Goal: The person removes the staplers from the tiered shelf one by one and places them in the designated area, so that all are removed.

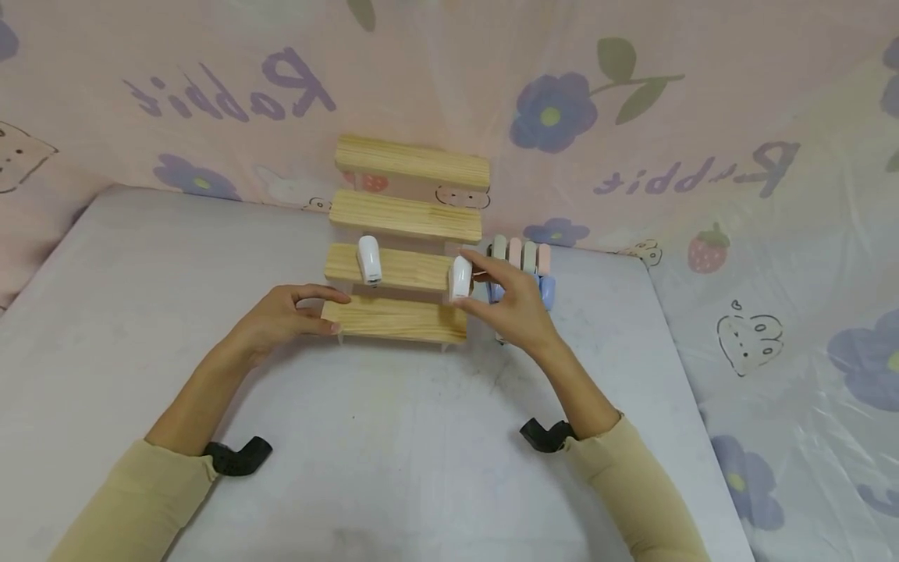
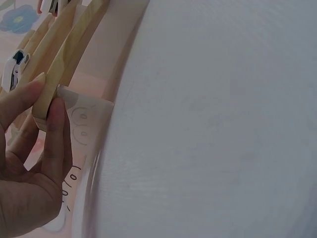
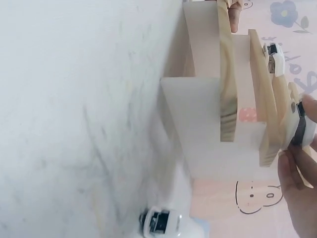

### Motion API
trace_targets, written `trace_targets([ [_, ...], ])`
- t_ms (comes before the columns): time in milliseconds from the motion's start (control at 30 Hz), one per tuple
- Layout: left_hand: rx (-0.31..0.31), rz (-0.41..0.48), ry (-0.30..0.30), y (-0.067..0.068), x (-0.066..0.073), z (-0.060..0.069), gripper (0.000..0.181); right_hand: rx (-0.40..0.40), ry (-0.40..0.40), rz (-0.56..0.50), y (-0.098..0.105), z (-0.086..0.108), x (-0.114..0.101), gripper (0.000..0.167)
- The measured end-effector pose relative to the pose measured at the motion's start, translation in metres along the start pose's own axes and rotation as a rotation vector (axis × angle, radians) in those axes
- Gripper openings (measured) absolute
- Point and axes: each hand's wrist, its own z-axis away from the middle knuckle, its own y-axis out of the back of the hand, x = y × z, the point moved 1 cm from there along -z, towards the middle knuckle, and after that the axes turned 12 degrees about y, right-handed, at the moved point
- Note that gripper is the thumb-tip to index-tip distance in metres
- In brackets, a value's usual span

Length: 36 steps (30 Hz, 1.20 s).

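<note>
A wooden four-step display rack (image 1: pixel 403 318) stands at the back of the table. My left hand (image 1: pixel 281 320) pinches the left end of its lowest board (image 2: pixel 74 42) between thumb and fingers. At the right end of the second board from the bottom, my right hand (image 1: pixel 516 308) grips a small white stapler (image 1: pixel 460 279) by its sides. In the right wrist view this stapler (image 3: pixel 294 129) is at the board, partly covered by the fingers; whether its full weight rests there I cannot tell. Another white stapler (image 1: pixel 368 260) sits toward the left on that same board.
Several green, pink and blue staplers (image 1: pixel 529 257) lie in a group right of the rack, partly behind my right hand. A whitish stapler (image 3: pixel 163 223) is on the table (image 3: pixel 64 124) near the rack. Printed cloth (image 1: pixel 435 70) hangs behind. Black curved pieces (image 1: pixel 242 457) sit at both wrists.
</note>
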Motion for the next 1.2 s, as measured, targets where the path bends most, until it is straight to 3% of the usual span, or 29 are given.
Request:
trace_targets([
  [167, 0.002, -0.003, 0.001, 0.0, -0.001, -0.001, 0.056, 0.004, 0.003, -0.004, 0.004, 0.006, 0.004, 0.067],
  [400, 0.004, 0.0, 0.008, 0.0, -0.001, -0.001, 0.057, -0.003, -0.055, -0.007, 0.014, 0.005, -0.028, 0.062],
  [500, 0.009, -0.002, 0.002, 0.0, -0.001, -0.002, 0.056, 0.007, -0.068, -0.005, 0.017, 0.008, -0.029, 0.062],
  [767, -0.003, -0.006, 0.005, -0.001, 0.0, -0.002, 0.055, 0.029, -0.095, 0.004, 0.024, 0.029, 0.003, 0.068],
  [1200, 0.019, -0.027, -0.001, 0.0, -0.002, 0.0, 0.056, 0.039, -0.149, 0.06, 0.04, 0.052, 0.012, 0.066],
])
